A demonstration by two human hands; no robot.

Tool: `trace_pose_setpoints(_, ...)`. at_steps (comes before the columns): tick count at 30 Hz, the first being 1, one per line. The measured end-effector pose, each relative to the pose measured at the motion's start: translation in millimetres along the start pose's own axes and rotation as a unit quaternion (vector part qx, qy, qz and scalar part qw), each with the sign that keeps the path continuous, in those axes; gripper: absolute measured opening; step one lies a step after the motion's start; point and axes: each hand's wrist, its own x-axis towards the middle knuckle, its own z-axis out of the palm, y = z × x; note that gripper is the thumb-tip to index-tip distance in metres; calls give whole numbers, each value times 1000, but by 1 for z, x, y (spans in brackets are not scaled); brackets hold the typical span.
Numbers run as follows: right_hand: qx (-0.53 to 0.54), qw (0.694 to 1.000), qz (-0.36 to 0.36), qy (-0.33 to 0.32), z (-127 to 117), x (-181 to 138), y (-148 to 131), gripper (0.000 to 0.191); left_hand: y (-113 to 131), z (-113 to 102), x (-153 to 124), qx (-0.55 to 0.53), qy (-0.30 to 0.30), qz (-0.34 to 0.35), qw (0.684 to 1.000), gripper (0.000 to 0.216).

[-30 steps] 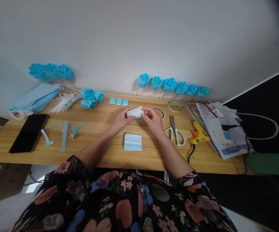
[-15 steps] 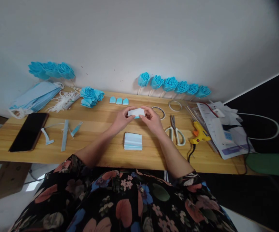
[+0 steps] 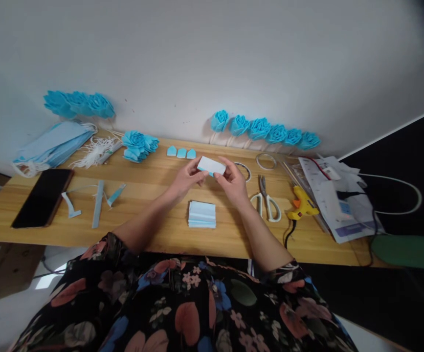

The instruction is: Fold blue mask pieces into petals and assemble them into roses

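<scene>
A small rectangular piece of white and blue mask fabric (image 3: 212, 165) is held above the table, its blue edge along the bottom. My left hand (image 3: 189, 179) pinches its left end, and my right hand (image 3: 231, 182) grips the right end with thumb and fingers. Below the hands lies a stack of pale blue fabric rectangles (image 3: 202, 214). Just beyond them, three small blue petal-shaped pieces (image 3: 181, 153) sit in a row.
Blue fabric roses (image 3: 259, 128) stand along the wall. To the right are scissors (image 3: 265, 195), a yellow glue gun (image 3: 302, 202) and papers (image 3: 325, 195). Face masks (image 3: 55, 144), white ear loops (image 3: 96, 152), fabric strips (image 3: 98, 203) and a phone (image 3: 43, 198) lie on the left.
The fabric piece has tilted, its right end now lower, and more of its white face shows. Both hands keep their hold and have shifted only slightly.
</scene>
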Motion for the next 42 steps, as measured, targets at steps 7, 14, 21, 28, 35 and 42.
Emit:
trace_pose_setpoints(7, -12, 1000, 1, -13, 3, -2, 3, 55, -7, 0, -2, 40, 18, -56, 997, 36)
trace_pose_setpoints(14, -27, 999, 4, -17, 2, -1, 2, 52, -10, -3, 1, 18, 22, -61, 998, 33)
trace_pose_setpoints(21, -24, 999, 15, -35, 3, 0, 4, 55, -6, -4, 2, 15, 14, -70, 997, 30)
trace_pose_setpoints(28, 17, 999, 14, -36, 4, -1, 3, 59, -5, -5, 2, 9, 13, -71, 997, 30)
trace_pose_setpoints(35, 35, 998, 25, -56, 3, 0, 2, 66, -5, -4, 1, -6, 13, -81, 997, 23)
trace_pose_setpoints(42, 15, 999, 13, -41, 3, -2, 3, 63, -2, -2, 0, -78, -2, -81, 994, 32)
